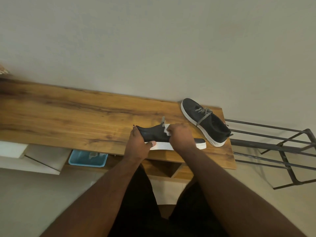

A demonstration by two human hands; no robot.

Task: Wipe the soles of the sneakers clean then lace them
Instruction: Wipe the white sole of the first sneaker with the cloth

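Head view: both hands grip a black sneaker; no writing legible.

Plain pale grey wall behind. Long brown wood-grain bench runs along it. Black metal-bar rack stands right.

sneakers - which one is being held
The near sneaker, gripped by the left hand while the right hand holds a white wipe. The far sneaker sits untouched.

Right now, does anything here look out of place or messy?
Mostly tidy. The far sneaker sits at the table's right end, its striped lace loose and untied. The blue bin under the table holds something crumpled.
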